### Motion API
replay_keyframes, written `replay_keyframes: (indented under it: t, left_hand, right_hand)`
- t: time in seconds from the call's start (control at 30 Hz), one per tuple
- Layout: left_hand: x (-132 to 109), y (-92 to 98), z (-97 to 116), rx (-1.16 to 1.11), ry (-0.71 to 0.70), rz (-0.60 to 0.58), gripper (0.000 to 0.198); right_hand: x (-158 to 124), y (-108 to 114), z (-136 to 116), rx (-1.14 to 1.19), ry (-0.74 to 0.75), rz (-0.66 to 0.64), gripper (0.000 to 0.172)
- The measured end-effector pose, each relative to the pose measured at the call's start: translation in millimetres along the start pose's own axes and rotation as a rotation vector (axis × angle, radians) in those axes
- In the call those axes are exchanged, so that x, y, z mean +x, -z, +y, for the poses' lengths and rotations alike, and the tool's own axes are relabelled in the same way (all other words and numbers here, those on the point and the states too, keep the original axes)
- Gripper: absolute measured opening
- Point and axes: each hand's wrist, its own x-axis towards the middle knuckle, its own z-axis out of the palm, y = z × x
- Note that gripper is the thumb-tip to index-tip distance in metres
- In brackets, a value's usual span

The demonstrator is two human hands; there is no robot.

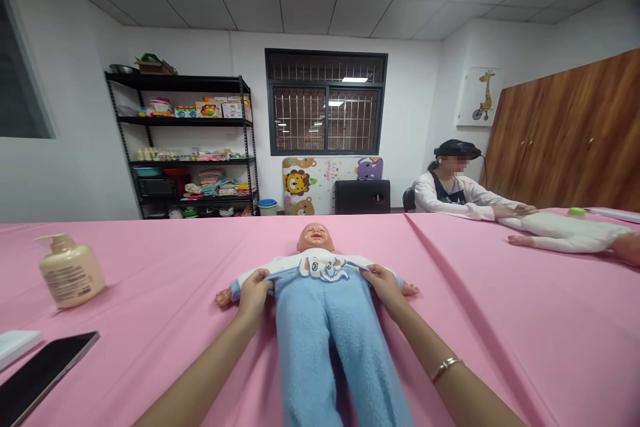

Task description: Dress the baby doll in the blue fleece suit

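A baby doll (316, 237) lies on its back on the pink-covered table, head away from me and arms spread. It wears a white top with an elephant face on the chest, and fuzzy light-blue pants (320, 327) cover its legs. My left hand (256, 290) pinches the waist edge of the pants at the left side. On the opposite side, my right hand (384, 285) pinches the same edge, and the fabric is stretched outward between the two. The doll's feet are out of view below.
To the left stand a pump bottle (71, 272), a phone (47, 373) and a white flat object (17, 347). At the right a person (453, 183) in a headset handles another doll (570, 230) in white. A black shelf (187, 121) stands behind the table (160, 260).
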Motion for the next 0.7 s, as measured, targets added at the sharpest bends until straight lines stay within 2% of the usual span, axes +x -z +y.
replay_keyframes:
  t: [0.13, 0.23, 0.3, 0.43, 0.6, 0.67, 0.7]
  left_hand:
    - [-7, 0.3, 18, -0.102, -0.012, -0.072, 0.04]
    - [-10, 1.1, 28, -0.033, -0.172, -0.135, 0.036]
    - [-13, 1.4, 31, 0.137, -0.315, -0.139, 0.027]
    - [-20, -1.0, 28, 0.484, -0.592, -0.038, 0.023]
    - [-27, -5.7, 24, 0.456, -0.715, 0.152, 0.025]
    - [-30, -6.2, 25, 0.463, -0.863, 0.157, 0.018]
    - [-33, -6.2, 26, 0.476, -0.946, 0.117, 0.015]
  right_hand:
    - [1, -2, -2, -0.069, 0.04, 0.183, 0.049]
    - [-8, -11, -13, -0.238, 0.212, 0.3, 0.039]
    - [-16, -18, -21, -0.358, 0.338, 0.366, 0.033]
    - [-29, -30, -28, -0.531, 0.638, 0.439, 0.023]
    - [-36, -32, -28, -0.666, 0.974, 0.537, 0.016]
    - [-38, -31, -30, -0.709, 1.059, 0.567, 0.014]
    - [-39, -31, -31, -0.73, 1.095, 0.579, 0.014]
